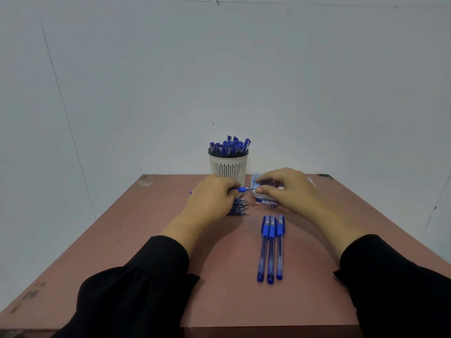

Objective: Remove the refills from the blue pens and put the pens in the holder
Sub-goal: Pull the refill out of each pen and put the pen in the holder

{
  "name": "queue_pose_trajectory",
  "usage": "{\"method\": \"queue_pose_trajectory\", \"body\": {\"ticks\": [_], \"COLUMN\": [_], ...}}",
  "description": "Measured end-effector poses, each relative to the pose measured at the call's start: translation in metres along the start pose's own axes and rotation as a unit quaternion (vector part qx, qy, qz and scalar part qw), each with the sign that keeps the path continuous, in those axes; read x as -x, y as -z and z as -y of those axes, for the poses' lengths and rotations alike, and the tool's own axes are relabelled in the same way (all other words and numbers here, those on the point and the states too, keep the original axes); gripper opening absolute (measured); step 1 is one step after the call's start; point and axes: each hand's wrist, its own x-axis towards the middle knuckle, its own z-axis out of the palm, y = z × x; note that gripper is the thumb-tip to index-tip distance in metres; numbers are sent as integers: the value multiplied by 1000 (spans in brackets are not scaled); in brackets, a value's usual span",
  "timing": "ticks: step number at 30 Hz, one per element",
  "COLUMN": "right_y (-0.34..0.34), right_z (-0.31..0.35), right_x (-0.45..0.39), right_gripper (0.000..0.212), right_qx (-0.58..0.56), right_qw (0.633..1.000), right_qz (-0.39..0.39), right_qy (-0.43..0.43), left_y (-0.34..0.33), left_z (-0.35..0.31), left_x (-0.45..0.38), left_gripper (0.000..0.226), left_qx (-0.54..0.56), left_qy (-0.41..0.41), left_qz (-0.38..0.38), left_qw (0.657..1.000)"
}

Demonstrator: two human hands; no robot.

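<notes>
Blue pens: three capped ones [271, 247] lie side by side on the counter [136, 240], right of centre, caps pointing away, between the two forearms. One more pen [240, 190] is held level above the counter by both hands. Left hand [214, 196] has fingers curled round its barrel; the blue grip section sticks out to the right. Right hand [283, 189] pinches the thin tip end with thumb and forefinger, other fingers spread loose over a white tray [258, 195]. Tray contents blurred, count not readable. Holder [228, 164], pale with vertical slots and dark rim, stands at the far edge against the wall [219, 69], packed with blue pens [229, 145]; roughly ten caps show, exact count unclear. Row of thin tipped pieces [240, 207], about five, lies beside the left hand, partly hidden. One small blue-and-clear piece [266, 203] sits just before the tray. Near half of counter and left side are bare. Black sleeves [136, 289] cover both forearms.
</notes>
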Motion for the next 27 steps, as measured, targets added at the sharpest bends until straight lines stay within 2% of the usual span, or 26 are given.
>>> {"method": "queue_pose_trajectory", "body": {"ticks": [4, 11, 15, 20, 25, 27], "right_y": [-10, -10, -9, -1, -5, -14], "right_z": [5, -3, -11, -27, -24, -14], "right_x": [-2, -3, -5, -9, -10, -11], "right_gripper": [18, 10, 9, 9, 11, 14], "right_qx": [48, 76, 80, 72, 101, 112], "right_qw": [996, 995, 996, 996, 990, 989], "right_qz": [-17, -4, -17, -41, -56, -55], "right_qy": [67, 60, 31, -44, -81, -84], "left_y": [2, 6, 15, 30, 34, 32], "left_z": [0, 10, 27, 52, 56, 57], "left_x": [0, -3, -5, -5, -3, -4], "left_gripper": [25, 24, 22, 22, 27, 28], "left_qx": [9, 22, 24, -4, -25, -37], "left_qy": [-8, 11, 47, 110, 137, 138], "left_qz": [0, 11, -3, -62, -134, -139], "left_qw": [1000, 1000, 999, 992, 981, 980]}}
